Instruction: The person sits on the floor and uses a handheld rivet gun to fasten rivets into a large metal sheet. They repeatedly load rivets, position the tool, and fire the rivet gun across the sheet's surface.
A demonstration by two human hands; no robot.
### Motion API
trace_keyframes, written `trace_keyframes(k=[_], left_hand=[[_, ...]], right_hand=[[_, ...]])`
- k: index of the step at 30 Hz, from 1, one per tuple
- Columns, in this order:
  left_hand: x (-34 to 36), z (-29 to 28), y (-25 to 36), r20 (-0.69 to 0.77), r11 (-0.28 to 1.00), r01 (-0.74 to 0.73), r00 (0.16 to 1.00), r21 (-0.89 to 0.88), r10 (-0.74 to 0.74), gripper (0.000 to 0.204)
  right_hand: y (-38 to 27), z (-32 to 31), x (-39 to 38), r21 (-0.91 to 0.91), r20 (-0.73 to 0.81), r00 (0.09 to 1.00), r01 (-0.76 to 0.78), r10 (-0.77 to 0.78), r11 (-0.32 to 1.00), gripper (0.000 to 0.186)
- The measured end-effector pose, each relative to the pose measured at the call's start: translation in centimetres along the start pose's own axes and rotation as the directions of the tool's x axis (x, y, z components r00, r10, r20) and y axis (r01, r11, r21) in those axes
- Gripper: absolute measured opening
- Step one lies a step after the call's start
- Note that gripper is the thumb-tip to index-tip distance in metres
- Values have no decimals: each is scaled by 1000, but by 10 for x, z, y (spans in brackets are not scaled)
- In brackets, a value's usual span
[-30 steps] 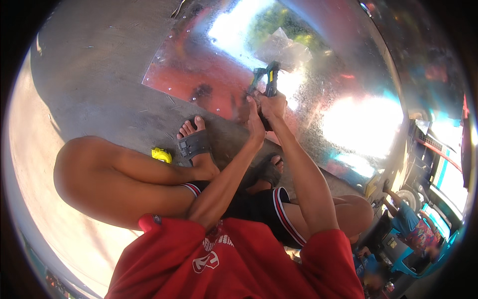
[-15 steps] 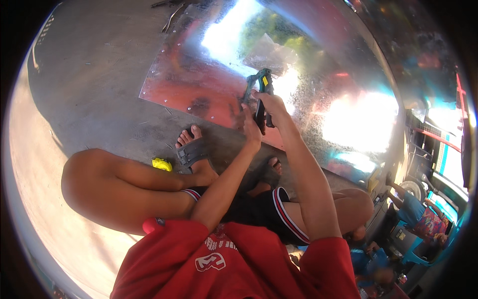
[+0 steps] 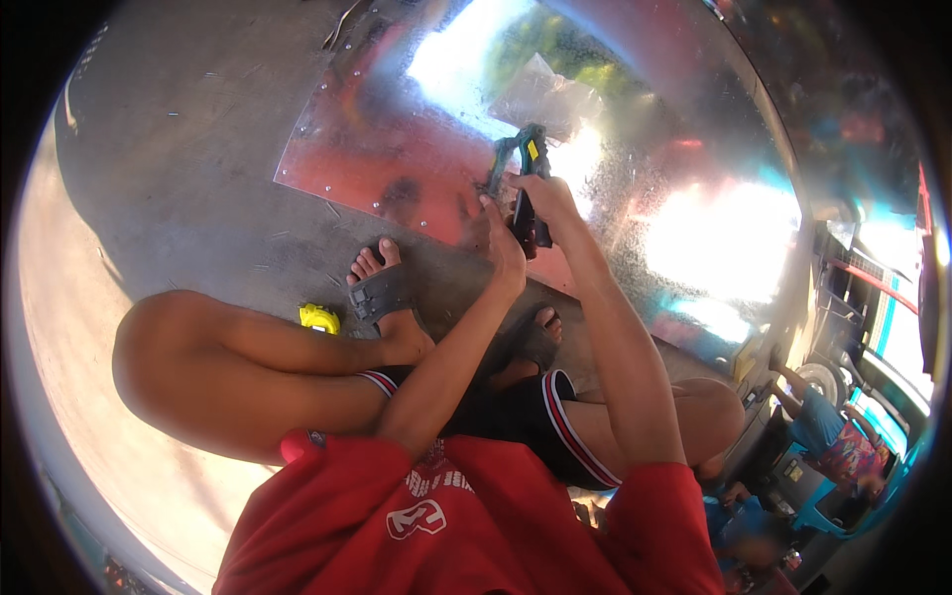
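Note:
Both my hands are on a dark green and black hand riveter (image 3: 533, 159) with a yellow mark, held over the near part of a shiny metal sheet (image 3: 347, 169). My right hand (image 3: 551, 200) is closed around its upper body from the right. From below left, my left hand (image 3: 507, 248) grips by the lower handle, one finger stretched up along the left side. The tool's tip and the inner fingers are partly hidden. Small round rivets dot the sheet's left and near edges.
A yellow tape measure (image 3: 319, 318) lies on the concrete floor (image 3: 188, 188) beside my sandalled foot (image 3: 380, 288). A crumpled clear plastic piece (image 3: 545, 99) rests on the sheet. At right, a person (image 3: 843, 446) sits on a blue chair (image 3: 873, 511), near another person (image 3: 749, 535).
My view has shifted slightly. Both hands stay on the riveter, and its parts sit a little differently in my grip. The sheet, tape measure and plastic lie as before.

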State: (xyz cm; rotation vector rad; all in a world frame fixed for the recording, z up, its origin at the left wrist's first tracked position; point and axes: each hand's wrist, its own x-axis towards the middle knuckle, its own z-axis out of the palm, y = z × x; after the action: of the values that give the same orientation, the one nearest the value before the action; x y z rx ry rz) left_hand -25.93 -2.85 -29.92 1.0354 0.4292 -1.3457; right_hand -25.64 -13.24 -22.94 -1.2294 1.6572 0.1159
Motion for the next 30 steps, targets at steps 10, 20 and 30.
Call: trace_keyframes(k=[10, 20, 30], left_hand=[[-2, -1, 3, -65, 1000, -6, 998, 26, 8, 84], [-8, 8, 7, -12, 996, -9, 1000, 84, 10, 86], [4, 3, -1, -150, 992, 68, 987, 102, -52, 93]], right_hand=[[16, 14, 15, -27, -48, 998, 33, -34, 999, 35], [-18, -23, -5, 27, 115, 992, -50, 46, 998, 48], [31, 18, 25, -96, -129, 988, 77, -89, 992, 33]])
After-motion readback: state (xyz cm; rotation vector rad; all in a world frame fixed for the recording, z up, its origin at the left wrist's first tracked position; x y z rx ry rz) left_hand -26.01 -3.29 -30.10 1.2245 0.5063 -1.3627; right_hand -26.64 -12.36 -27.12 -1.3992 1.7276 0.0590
